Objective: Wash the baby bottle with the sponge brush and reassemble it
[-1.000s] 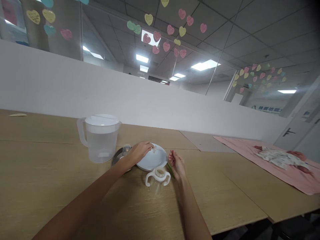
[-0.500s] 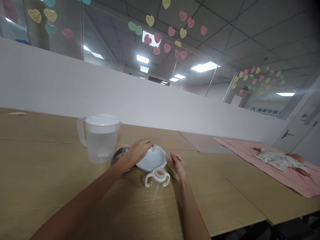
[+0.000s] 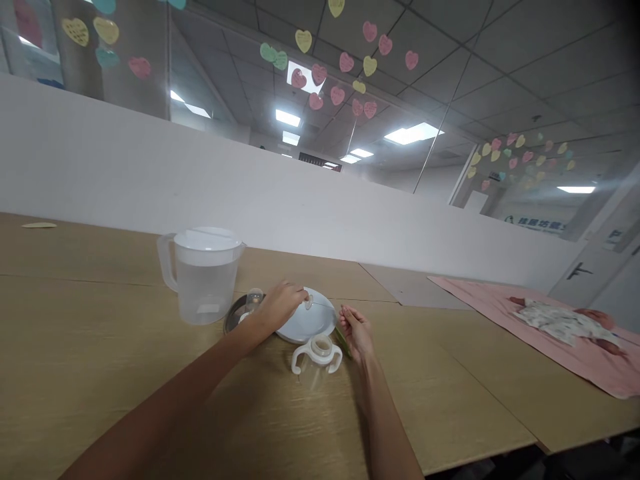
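My left hand reaches over the white bowl, its fingers closed on a small clear rounded piece that looks like a bottle nipple. From that piece a thin pale rod or thread runs towards my right hand. The right fingertips are pinched together at its other end, just off the bowl's right rim. In front of the bowl stands a clear baby bottle, upright and uncapped, with a white two-handled collar. Partly behind my left wrist lies a dark round dish with a clear domed cap.
A lidded clear pitcher holding liquid stands left of the dish. A thin green item lies beside my right hand. On the right, a baby-like figure in a patterned garment lies on a pink cloth. A white wall backs the table.
Both hands keep nearly the same places; the clear piece and the line between them show a little more plainly. The whole view has shifted slightly.
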### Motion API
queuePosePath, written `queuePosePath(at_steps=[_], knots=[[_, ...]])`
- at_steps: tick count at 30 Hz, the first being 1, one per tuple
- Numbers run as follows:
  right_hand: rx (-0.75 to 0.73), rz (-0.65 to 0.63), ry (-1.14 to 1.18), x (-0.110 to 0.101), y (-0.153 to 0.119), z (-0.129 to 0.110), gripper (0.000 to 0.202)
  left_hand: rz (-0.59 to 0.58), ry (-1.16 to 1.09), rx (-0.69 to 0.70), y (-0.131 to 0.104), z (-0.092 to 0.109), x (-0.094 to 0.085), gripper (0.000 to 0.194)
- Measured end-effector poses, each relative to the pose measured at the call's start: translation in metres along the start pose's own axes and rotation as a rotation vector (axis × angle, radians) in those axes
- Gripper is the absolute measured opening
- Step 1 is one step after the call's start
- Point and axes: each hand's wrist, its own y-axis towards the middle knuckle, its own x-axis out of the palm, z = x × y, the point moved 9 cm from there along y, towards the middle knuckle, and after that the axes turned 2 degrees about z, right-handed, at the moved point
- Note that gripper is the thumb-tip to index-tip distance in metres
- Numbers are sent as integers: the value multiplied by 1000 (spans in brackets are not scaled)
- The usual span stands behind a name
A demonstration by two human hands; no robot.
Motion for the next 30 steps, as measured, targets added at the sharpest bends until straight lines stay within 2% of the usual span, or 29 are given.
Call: queuePosePath(at_steps=[8,16,24,30], knots=[[32,-26,-53,7,-2,7,32,69,-55,15,0,4,-9,27],[47,-40,-143,14,-8,12,35,23,-12,-4,3,2,-1,24],[50,-48,-130,17,-9,12,38,19,-35,-15,4,2,6,23],[56,-49,-144,21,-12,12,38,37,-56,20,4,10,9,27]])
